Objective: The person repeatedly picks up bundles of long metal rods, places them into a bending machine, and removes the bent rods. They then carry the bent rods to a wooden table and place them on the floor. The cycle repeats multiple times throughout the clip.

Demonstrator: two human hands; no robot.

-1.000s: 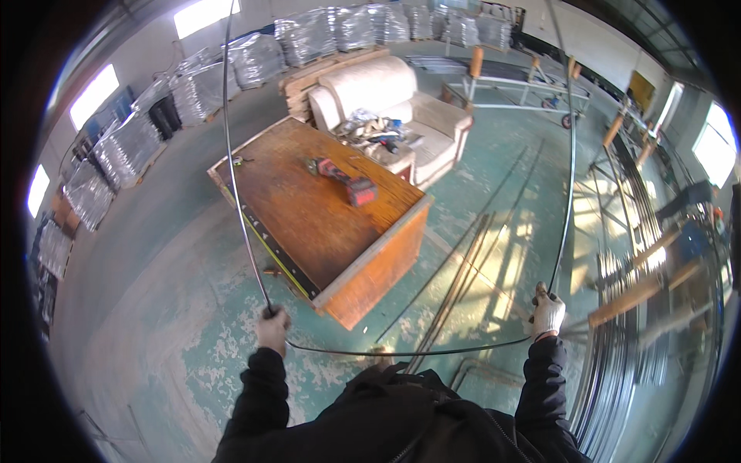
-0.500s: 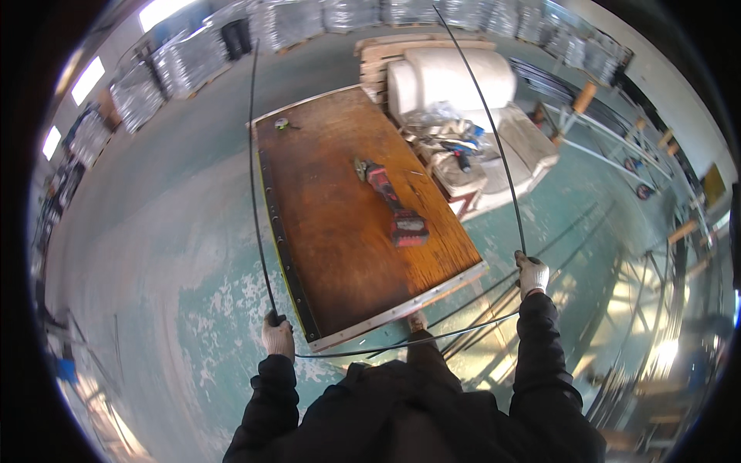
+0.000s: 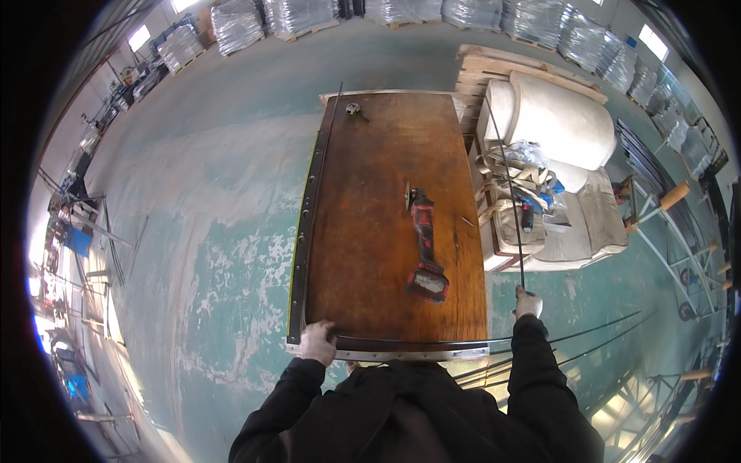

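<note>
A thin black rod (image 3: 509, 185), bent into a wide U, spans the near end of a brown wooden-topped table (image 3: 370, 262). My left hand (image 3: 316, 343), in a pale glove, closes on its left bend at the table's near left corner. That leg lies along the left edge, beside a dark strip with holes (image 3: 306, 220). Off the table's right side, my gloved right hand (image 3: 528, 302) grips the other leg, which runs away from me past the sofa. A red and black cordless angle grinder (image 3: 425, 243) lies between the two legs.
A small tape measure (image 3: 353, 109) sits at the table's far end. Right of the table stands a worn cream sofa (image 3: 552, 119) with straps, plastic and a cordless drill (image 3: 528, 217) on it. Long rods (image 3: 590, 334) lie on the floor at right. Wrapped pallets (image 3: 301, 17) line the back.
Both hands have brought the bent rod down from in front of me onto the table's near end. Its left leg now lies along the left edge. My view has turned left.
</note>
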